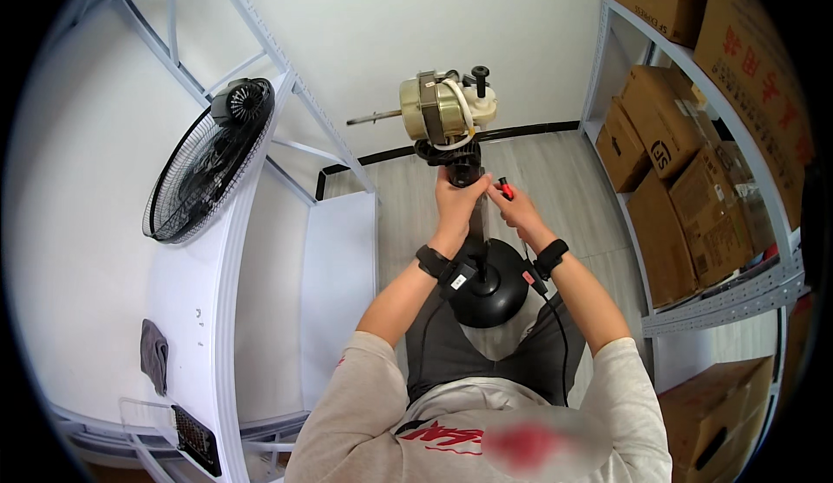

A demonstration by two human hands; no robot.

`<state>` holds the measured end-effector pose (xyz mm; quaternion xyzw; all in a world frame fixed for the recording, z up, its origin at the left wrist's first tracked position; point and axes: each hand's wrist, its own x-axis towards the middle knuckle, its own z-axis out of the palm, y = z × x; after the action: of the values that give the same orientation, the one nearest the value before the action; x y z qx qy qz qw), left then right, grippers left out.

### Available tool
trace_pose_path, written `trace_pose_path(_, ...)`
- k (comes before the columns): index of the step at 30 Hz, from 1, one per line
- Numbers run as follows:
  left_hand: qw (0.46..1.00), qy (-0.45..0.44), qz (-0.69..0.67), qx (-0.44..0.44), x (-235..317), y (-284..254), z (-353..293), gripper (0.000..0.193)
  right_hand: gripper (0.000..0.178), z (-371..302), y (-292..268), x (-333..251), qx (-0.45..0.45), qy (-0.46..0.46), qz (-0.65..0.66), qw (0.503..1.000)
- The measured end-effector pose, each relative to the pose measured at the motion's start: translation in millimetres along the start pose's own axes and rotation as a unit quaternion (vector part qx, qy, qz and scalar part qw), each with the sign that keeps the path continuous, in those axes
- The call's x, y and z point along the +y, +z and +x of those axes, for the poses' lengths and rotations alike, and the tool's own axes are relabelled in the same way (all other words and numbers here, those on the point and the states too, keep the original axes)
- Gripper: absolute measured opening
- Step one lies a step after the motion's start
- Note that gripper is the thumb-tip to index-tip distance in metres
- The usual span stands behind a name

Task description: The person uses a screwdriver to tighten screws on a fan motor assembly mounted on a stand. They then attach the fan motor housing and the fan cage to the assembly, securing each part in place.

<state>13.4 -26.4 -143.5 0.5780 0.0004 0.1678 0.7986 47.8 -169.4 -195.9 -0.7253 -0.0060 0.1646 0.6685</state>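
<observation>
A stand fan without its cage stands upright in front of me, its bare motor [423, 110] on top with the metal shaft pointing left. My left hand [458, 205] is wrapped round the black neck [466, 170] just under the motor. Beside it, my right hand [519, 209] is closed on a screwdriver [507, 190] with a red and black handle; the thumb reaches toward the neck. Whether the tool touches a screw cannot be made out. The round black base [495, 301] rests on the floor between my legs.
At left, a white shelf [224, 309] carries the black fan cage [208, 175], a grey cloth [154, 357], small loose parts [200, 327] and a black case with a clear lid [196, 440]. Cardboard boxes [659, 223] fill the rack at right. A wall [451, 14] closes off the far side.
</observation>
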Motion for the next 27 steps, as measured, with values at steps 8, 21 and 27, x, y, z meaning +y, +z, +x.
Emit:
trace_pose_path(8, 0.994, 0.071, 0.023, 0.074, -10.3, 29.6, -8.4, 0.056, 0.045, 5.5, -7.7, 7.1, -0.048, 0.023, 0.025, 0.998)
trace_pose_path(21, 0.864, -0.075, 0.134, -0.480, 45.5, -37.4, 75.5, 0.076, 0.081, -70.3, 37.0, 15.7, 0.129, -0.230, -0.140, 0.954)
trace_pose_path(27, 0.917, -0.110, 0.108, -0.368, 13.2, -42.0, 50.6, 0.054, 0.076, -64.0, 52.5, 27.6, 0.233, -0.261, -0.136, 0.927)
